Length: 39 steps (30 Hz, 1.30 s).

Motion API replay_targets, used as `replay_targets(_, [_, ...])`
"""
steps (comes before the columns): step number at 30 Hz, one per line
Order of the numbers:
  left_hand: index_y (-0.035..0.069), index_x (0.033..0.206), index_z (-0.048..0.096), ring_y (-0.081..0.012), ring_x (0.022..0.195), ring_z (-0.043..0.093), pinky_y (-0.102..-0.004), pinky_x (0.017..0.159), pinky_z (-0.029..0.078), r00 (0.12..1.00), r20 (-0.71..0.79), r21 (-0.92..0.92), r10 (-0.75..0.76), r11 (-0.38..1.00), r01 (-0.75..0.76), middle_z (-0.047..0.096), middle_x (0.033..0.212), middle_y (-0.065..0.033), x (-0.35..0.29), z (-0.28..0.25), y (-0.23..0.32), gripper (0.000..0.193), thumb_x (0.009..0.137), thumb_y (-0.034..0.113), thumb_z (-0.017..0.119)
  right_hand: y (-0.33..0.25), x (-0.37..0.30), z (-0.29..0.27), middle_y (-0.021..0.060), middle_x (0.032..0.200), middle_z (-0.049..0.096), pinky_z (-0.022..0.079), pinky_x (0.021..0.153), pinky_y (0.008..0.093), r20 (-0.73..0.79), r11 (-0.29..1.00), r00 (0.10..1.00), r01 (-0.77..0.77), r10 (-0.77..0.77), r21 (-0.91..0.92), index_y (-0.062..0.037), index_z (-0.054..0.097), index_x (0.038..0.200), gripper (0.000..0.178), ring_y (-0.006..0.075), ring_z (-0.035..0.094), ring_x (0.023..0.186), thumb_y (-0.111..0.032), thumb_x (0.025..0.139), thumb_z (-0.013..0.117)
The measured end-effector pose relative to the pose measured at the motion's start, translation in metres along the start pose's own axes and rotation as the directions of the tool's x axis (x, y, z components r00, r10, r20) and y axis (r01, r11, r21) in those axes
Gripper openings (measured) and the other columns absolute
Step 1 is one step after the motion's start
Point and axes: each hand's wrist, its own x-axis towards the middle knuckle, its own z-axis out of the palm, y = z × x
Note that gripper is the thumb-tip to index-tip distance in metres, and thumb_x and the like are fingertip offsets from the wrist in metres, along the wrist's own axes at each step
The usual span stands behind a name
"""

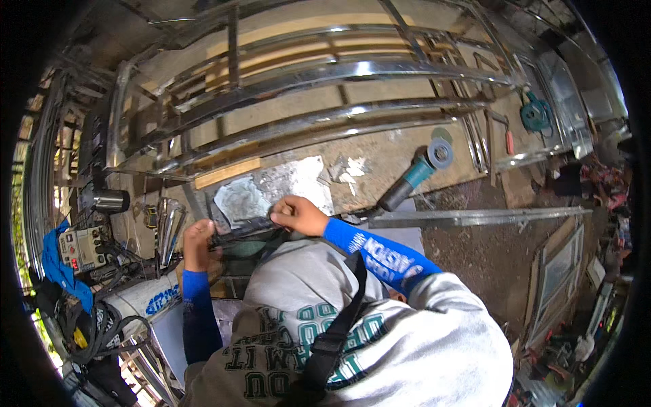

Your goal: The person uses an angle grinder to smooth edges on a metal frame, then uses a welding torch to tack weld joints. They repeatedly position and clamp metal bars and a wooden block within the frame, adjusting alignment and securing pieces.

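A dark, limp-looking strip [245, 228] stretches between my two hands, just in front of my body; its kind is not plain. My left hand [197, 240] is closed at the strip's left end, thumb and fingers together. The other end is pinched by my right hand [302, 216], its fingers curled. Beyond them on the workbench lie a pale grey cloth [241, 201] and a white, paint-like patch [302, 178]. Right of my right hand rests a teal and black angle grinder [409, 182] with a round disc.
A large welded metal frame [298, 80] spans the back of the bench. A second teal power tool [536, 112] lies far right. At left are a welding machine [83, 249], black cables [102, 332] and a metal cup [108, 200]. A long metal bar [475, 218] extends rightward.
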Motion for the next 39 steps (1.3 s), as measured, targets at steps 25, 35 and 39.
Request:
replay_targets(25, [0.001,0.116,0.072,-0.0373,0.1,0.07,-0.0427,0.088,0.055,0.774,-0.339,0.763,0.536,0.638,-0.108,0.073,0.112,-0.0189,0.128,-0.051,-0.084,0.035,0.088,0.022,0.077,0.015,0.013,-0.122,0.0197,0.099,0.067,0.05,0.086,0.0502,-0.393,0.387,0.837,-0.242,-0.38,-0.89,-0.0028,0.064,0.099,0.019,0.0452,0.06,0.099,-0.009,0.083,0.071])
replay_targets(35, [0.0,0.116,0.069,-0.0123,0.086,0.069,-0.0263,0.073,0.053,0.939,-0.343,-0.41,-0.009,0.901,-0.142,0.074,0.101,-0.0069,0.067,-0.05,-0.077,0.025,0.101,0.02,0.067,-0.105,0.095,0.044,0.0022,0.097,0.059,0.053,0.082,0.0247,-0.289,0.904,0.899,0.212,-0.33,-0.371,-0.0003,0.056,0.107,0.03,0.0103,0.061,0.089,0.009,0.086,0.075])
replay_targets(39, [-0.001,0.116,0.068,-0.0181,0.088,0.072,-0.0312,0.077,0.057,0.96,-0.275,-0.324,0.049,0.935,-0.141,0.074,0.101,-0.0111,0.089,-0.054,-0.064,0.025,0.099,0.017,0.068,-0.11,0.16,0.047,0.0151,0.102,0.07,0.054,0.08,0.0308,-0.2,0.636,0.822,0.234,-0.533,-0.735,0.0027,0.065,0.112,0.026,0.0192,0.068,0.089,-0.001,0.087,0.073])
